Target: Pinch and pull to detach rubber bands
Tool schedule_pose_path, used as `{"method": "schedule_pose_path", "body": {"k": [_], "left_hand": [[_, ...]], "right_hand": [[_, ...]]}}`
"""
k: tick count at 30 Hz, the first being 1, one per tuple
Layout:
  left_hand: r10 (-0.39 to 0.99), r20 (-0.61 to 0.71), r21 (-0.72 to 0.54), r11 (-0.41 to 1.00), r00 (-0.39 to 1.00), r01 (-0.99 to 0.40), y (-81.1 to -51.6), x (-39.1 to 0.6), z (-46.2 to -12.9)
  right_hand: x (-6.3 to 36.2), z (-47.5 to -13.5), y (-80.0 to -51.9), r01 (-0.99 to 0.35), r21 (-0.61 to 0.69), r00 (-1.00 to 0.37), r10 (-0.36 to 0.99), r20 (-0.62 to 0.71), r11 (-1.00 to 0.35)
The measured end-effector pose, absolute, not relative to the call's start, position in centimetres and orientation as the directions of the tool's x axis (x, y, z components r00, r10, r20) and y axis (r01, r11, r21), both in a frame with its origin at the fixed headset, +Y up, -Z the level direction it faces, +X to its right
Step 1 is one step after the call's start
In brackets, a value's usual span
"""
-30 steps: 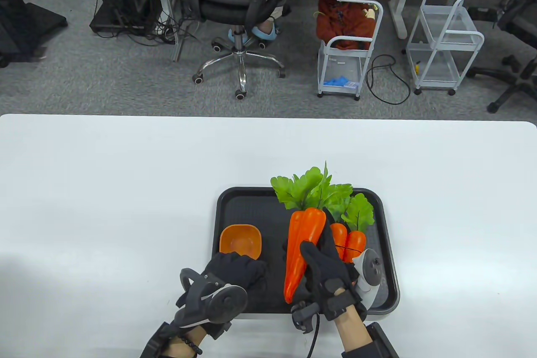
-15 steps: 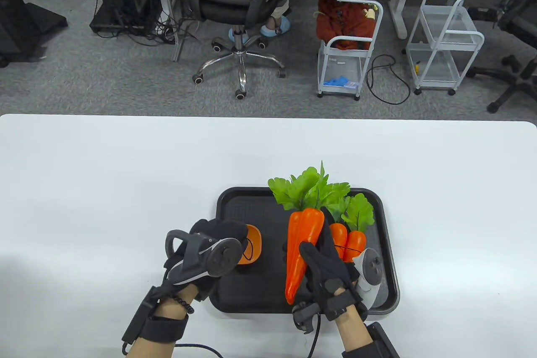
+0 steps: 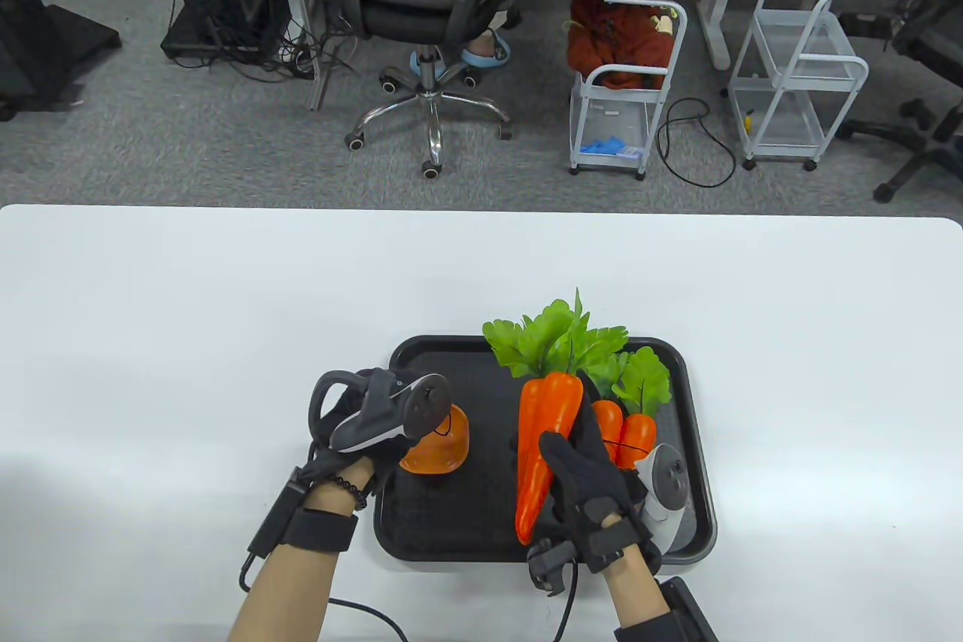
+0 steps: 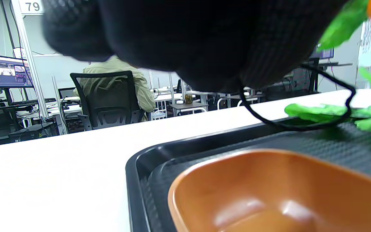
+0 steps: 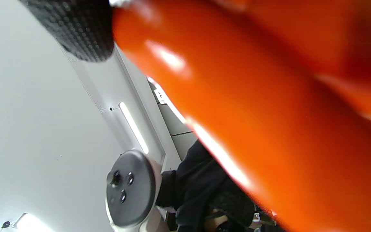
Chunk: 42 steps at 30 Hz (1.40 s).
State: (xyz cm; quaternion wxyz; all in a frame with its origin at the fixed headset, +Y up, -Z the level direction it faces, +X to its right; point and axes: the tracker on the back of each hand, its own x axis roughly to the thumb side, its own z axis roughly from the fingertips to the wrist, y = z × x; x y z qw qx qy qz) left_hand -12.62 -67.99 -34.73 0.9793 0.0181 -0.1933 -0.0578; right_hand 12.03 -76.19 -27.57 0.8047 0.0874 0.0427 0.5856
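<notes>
My right hand (image 3: 579, 476) grips a bunch of orange toy carrots (image 3: 545, 439) with green leaves (image 3: 564, 345) and holds it tilted above the black tray (image 3: 421, 529); the carrots fill the right wrist view (image 5: 269, 112). Two smaller carrots (image 3: 624, 435) with a thin black band (image 3: 621, 444) around them lie beside that hand. My left hand (image 3: 376, 416) is over the orange bowl (image 3: 444, 450) and pinches a black rubber band (image 3: 448, 425). In the left wrist view the band (image 4: 301, 125) dangles in a loop from my fingers (image 4: 204, 42) above the bowl (image 4: 269, 190).
The tray sits on a white table (image 3: 188, 311) near its front edge. Beyond the far edge stand an office chair (image 3: 429, 2), wire carts (image 3: 797, 70) and a small desk. A cable (image 3: 361, 608) trails from my left wrist.
My left hand moved from the tray's front left up and over the orange bowl, carrying the black rubber band. My right hand and the carrots stayed almost still.
</notes>
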Motion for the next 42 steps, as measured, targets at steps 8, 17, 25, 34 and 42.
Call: {"method": "schedule_pose_path", "body": {"k": [8, 17, 25, 34, 42], "left_hand": [[-0.206, 0.385, 0.025, 0.977, 0.9, 0.213, -70.4, -11.1, -35.4], [-0.314, 0.414, 0.035, 0.943, 0.854, 0.33, -72.1, -9.5, -35.3], [-0.385, 0.434, 0.091, 0.918, 0.814, 0.386, -72.4, -8.8, -34.6], [-0.417, 0.424, 0.117, 0.906, 0.804, 0.408, -72.5, -8.7, -34.1], [-0.258, 0.366, 0.203, 0.96, 0.894, 0.194, -70.1, -10.7, -31.2]], "right_hand": [[12.2, -27.7, -76.2, -0.936, 0.187, 0.311, 0.95, 0.032, 0.3], [12.2, -27.7, -76.1, -0.934, 0.186, 0.315, 0.948, 0.033, 0.304], [12.3, -27.7, -76.1, -0.934, 0.186, 0.318, 0.948, 0.035, 0.306], [12.3, -27.7, -76.1, -0.935, 0.185, 0.314, 0.949, 0.038, 0.302], [12.2, -27.6, -75.3, -0.994, 0.113, 0.021, 0.993, 0.117, 0.007]]}}
